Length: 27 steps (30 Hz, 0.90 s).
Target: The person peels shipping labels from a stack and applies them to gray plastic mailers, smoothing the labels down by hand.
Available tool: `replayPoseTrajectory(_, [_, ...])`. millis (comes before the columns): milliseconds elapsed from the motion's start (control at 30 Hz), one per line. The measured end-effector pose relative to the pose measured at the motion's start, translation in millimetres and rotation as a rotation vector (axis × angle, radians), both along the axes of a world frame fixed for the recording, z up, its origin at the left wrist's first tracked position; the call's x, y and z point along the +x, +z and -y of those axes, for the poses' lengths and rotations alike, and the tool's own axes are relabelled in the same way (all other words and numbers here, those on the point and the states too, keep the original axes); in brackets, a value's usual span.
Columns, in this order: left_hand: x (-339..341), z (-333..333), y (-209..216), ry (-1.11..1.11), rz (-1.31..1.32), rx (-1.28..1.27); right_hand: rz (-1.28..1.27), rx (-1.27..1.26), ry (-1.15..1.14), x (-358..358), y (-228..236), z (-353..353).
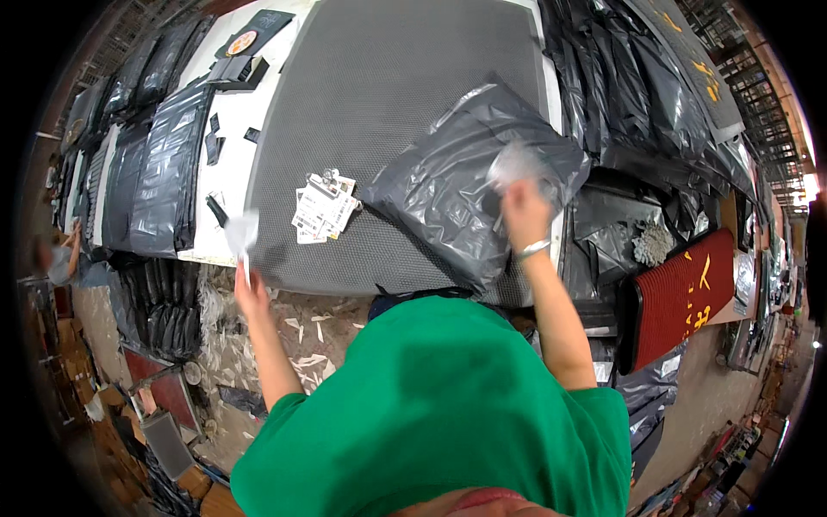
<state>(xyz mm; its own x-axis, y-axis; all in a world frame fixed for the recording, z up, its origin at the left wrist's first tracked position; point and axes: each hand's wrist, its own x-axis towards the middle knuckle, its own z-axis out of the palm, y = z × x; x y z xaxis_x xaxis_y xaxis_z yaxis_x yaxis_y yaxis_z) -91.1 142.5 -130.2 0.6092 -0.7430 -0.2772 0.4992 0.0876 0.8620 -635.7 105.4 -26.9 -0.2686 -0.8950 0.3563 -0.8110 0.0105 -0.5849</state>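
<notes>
While grey plastic mailer bag [457, 189] is lying on dark mesh worktop mat [379, 95], right hand [525, 211] is pinching clear film scrap at its edge, grip clamped. Left hand [250, 289] is holding white peel-off strip [241, 237], grip closed. Judging: sealing step; next calls for pressing flap flat.

Even overhead light falls bright on my tabletop [379, 112]; my right hand [524, 211] blurs with motion, glare shines beyond it, and edges bend dark.
</notes>
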Motion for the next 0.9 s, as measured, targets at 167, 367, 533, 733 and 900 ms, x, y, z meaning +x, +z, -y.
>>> replayPoseTrajectory(167, [32.8, -81.0, 40.6, 0.315, 0.423, 0.402, -0.046, 0.316, 0.379, 40.2, -39.6, -24.1])
replayPoseTrajectory(367, [-19.8, 5.3, 32.9, -0.118, 0.203, 0.075, -0.528, 0.331, 0.301, 39.9, -74.9, 24.2])
replayPoseTrajectory(533, [-212.3, 100.8, 56.6, -0.743, 0.114, 0.017, 0.001, 0.388, 0.565, 23.4, -58.1, -75.5])
replayPoseTrajectory(733, [-338.5, 196.1, 34.1, -1.484, 0.495, 0.072, 1.26, 0.921, -0.111, -21.8, -77.0, -129.7])
replayPoseTrajectory(900, [-382.5, 201.7, 53.4, -1.292, 1.407, 0.023, 1.134, 0.951, 0.071, 9.2, -86.6, -99.1])
